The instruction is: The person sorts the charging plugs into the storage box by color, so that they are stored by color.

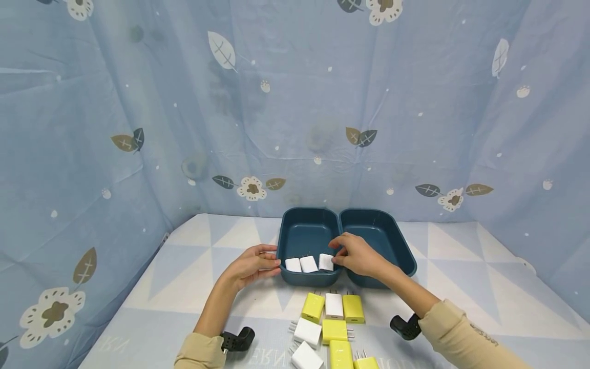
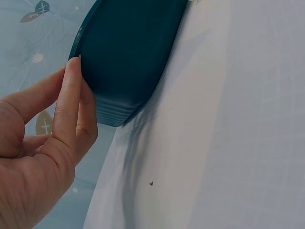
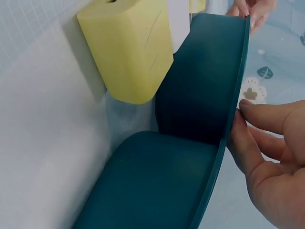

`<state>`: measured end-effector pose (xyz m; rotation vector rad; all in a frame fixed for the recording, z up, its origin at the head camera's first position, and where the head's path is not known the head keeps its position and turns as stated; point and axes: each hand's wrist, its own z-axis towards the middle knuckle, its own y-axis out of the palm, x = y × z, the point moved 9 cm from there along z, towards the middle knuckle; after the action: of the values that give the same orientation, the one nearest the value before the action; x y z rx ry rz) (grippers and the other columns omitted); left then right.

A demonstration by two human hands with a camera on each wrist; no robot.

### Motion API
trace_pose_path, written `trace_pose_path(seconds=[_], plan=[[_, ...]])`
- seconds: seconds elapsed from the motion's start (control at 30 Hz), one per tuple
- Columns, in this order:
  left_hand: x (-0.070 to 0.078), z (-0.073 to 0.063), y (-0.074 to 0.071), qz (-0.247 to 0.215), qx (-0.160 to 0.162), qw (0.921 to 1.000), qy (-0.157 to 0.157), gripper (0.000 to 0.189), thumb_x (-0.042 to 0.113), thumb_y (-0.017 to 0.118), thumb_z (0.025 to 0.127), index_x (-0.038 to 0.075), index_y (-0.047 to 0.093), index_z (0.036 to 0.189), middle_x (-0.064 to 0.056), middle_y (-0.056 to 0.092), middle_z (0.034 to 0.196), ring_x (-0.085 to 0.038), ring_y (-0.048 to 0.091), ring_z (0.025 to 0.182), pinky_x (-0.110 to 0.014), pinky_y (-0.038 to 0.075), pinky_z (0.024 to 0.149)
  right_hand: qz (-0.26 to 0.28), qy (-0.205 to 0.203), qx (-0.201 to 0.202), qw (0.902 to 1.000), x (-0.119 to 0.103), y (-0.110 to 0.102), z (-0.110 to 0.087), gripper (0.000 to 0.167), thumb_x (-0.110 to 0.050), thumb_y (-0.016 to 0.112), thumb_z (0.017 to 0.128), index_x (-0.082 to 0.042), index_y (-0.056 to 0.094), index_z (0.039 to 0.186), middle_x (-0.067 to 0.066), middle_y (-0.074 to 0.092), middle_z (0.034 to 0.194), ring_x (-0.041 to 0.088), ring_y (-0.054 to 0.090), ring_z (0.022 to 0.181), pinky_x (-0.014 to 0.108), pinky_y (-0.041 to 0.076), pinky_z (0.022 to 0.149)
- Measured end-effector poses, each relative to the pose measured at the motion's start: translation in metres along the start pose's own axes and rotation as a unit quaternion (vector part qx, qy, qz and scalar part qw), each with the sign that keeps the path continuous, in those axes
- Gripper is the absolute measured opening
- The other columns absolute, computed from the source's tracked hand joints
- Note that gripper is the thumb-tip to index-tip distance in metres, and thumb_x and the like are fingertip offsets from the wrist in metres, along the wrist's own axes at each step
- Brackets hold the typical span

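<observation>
In the head view, my left hand (image 1: 254, 264) touches the outer left wall of the left dark teal tray (image 1: 310, 279), its fingers mostly straight. The left wrist view has a fingertip of that hand (image 2: 62, 129) against the tray's rim. My right hand (image 1: 361, 254) reaches into the right front corner of the same tray. Its thumb and index finger are at a white charger plug (image 1: 325, 262) and seem to pinch it. Two more white charger plugs, a middle one (image 1: 309, 264) and a left one (image 1: 292, 265), sit beside it. In the right wrist view, the rim partly hides the right fingertips.
A second teal tray (image 1: 378, 233) adjoins on the right, under the right forearm. Nearer me lie several yellow charger plugs (image 1: 353, 308) and white ones (image 1: 307, 332), prongs pointing various ways. A patterned blue curtain (image 1: 295, 102) hangs behind the table (image 1: 184, 277).
</observation>
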<state>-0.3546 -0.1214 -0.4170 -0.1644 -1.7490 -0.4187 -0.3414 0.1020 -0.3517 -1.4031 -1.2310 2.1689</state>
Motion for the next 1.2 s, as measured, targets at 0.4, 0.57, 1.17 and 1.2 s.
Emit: trace_pose_path(seconds=[0.4, 0.57, 1.17, 1.2], plan=[[0.0, 0.002, -0.001, 0.001, -0.002, 1.0, -0.002, 0.056, -0.013, 0.058, 0.092, -0.014, 0.031, 0.141, -0.013, 0.052, 0.101, -0.019, 0.064, 0.086, -0.03, 0.06, 0.083, 0.034, 0.001, 0.017, 0.9993, -0.002, -0.009, -0.022, 0.034, -0.013, 0.071, 0.092, -0.004, 0.064, 0.124, 0.015, 0.06, 0.122, 0.019, 0.066, 0.096, 0.035, 0.059, 0.08], [-0.001, 0.002, -0.002, 0.005, 0.004, 1.0, -0.003, 0.055, -0.013, 0.057, 0.092, -0.014, 0.032, 0.141, -0.013, 0.051, 0.101, -0.019, 0.064, 0.086, -0.032, 0.06, 0.084, 0.05, -0.009, 0.022, 0.9985, -0.007, -0.01, -0.036, 0.034, -0.016, 0.072, 0.092, -0.009, 0.064, 0.124, 0.013, 0.06, 0.122, 0.018, 0.067, 0.098, 0.029, 0.059, 0.079], [-0.001, 0.001, -0.002, 0.005, -0.001, 1.0, -0.004, 0.056, -0.012, 0.058, 0.092, -0.013, 0.031, 0.142, -0.013, 0.053, 0.101, -0.018, 0.064, 0.086, -0.031, 0.06, 0.083, 0.103, -0.012, -0.057, 0.993, -0.014, 0.014, -0.064, 0.035, -0.018, 0.079, 0.086, -0.005, 0.067, 0.116, 0.011, 0.063, 0.113, 0.01, 0.065, 0.088, 0.027, 0.058, 0.077], [-0.001, 0.001, -0.002, 0.005, -0.001, 1.0, -0.005, 0.056, -0.012, 0.058, 0.092, -0.013, 0.031, 0.142, -0.013, 0.053, 0.101, -0.018, 0.064, 0.086, -0.031, 0.06, 0.083, 0.107, -0.009, -0.062, 0.9924, -0.013, 0.016, -0.064, 0.035, -0.018, 0.079, 0.086, -0.005, 0.067, 0.116, 0.01, 0.064, 0.113, 0.01, 0.065, 0.088, 0.026, 0.058, 0.077]])
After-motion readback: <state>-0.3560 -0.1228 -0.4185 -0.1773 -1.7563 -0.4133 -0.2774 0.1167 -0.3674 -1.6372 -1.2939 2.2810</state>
